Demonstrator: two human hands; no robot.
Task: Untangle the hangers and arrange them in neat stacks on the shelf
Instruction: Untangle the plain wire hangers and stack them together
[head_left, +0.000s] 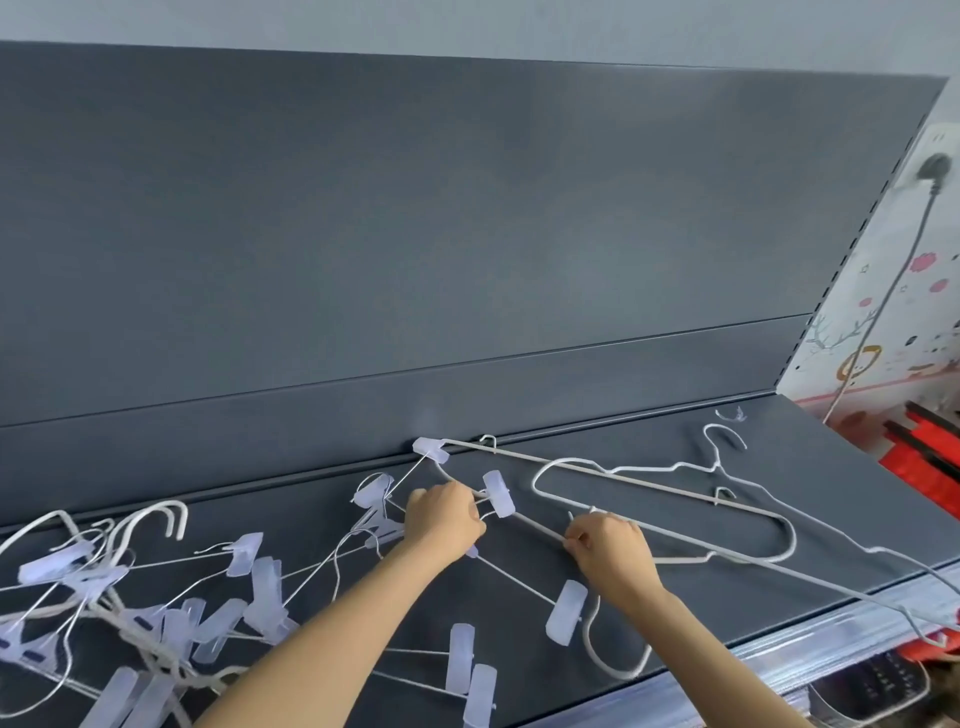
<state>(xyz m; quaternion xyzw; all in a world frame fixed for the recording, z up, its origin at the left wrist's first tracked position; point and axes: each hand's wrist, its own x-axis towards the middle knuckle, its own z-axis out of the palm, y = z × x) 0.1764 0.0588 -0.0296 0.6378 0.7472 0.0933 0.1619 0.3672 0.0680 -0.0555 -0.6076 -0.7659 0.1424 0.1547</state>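
Note:
A tangled heap of white wire clip hangers (156, 613) with translucent clips lies on the dark grey shelf (675, 613) at the left and middle. My left hand (444, 519) grips the wires of a clip hanger (498, 493) near one of its clips. My right hand (608, 545) pinches the thin white bar of the same hanger further right. A plain white wire hanger (675, 470) lies flat to the right, its hook toward the shelf's back. One long clip-hanger bar (779, 561) runs diagonally across it to the shelf's right front edge.
The shelf's grey back panel (415, 234) rises behind. At the right is a patterned wall with a plug and cable (935, 171) and red items (919, 452). A lower shelf level with a basket (872, 696) shows under the front edge.

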